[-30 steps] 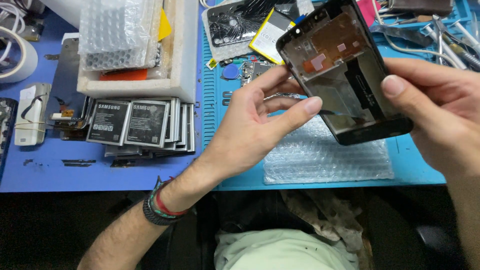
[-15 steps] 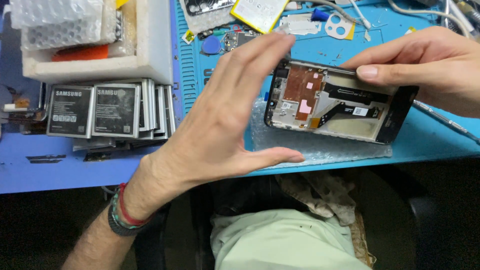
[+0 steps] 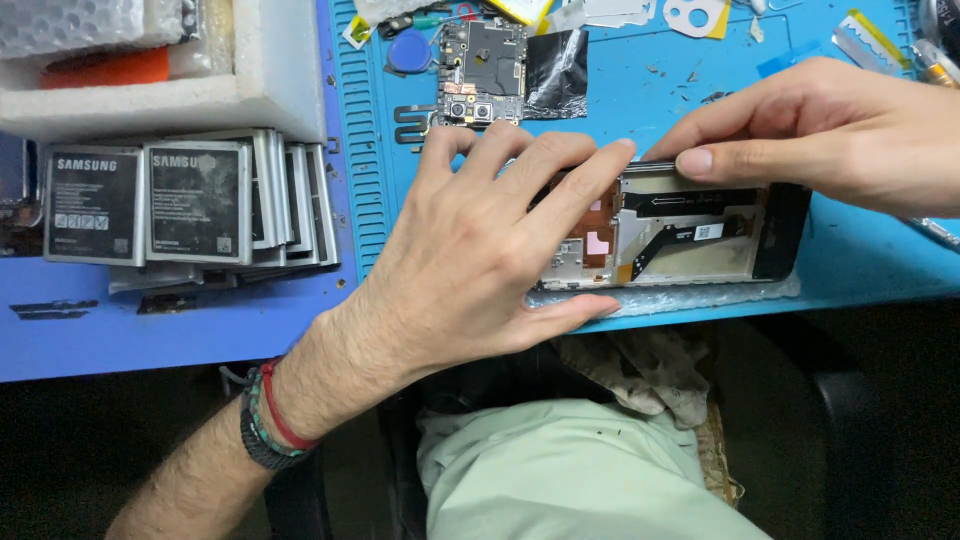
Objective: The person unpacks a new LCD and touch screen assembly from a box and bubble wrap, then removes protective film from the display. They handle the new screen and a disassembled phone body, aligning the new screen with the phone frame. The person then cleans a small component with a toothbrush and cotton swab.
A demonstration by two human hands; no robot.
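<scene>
An opened phone frame point(image 3: 690, 235), back cover off with copper and flex parts showing, lies on a sheet of bubble wrap point(image 3: 700, 296) near the front edge of the blue mat point(image 3: 620, 90). My left hand point(image 3: 480, 250) is spread over the frame's left end, fingertips on its top edge and thumb along its lower edge. My right hand point(image 3: 820, 135) comes in from the right and presses its fingertips on the frame's top edge. A loose circuit board point(image 3: 482, 72) with camera modules lies on the mat just behind my left hand.
Several grey phone batteries point(image 3: 180, 205) are stacked at left, below a white foam box point(image 3: 180, 95). A blue pick point(image 3: 408, 52), stickers and small tools lie at the back of the mat. The table edge runs just below the bubble wrap, with my lap beyond it.
The phone frame has come down from being held in the air and now rests flat on the bubble wrap. Both hands followed it down and press on its edges.
</scene>
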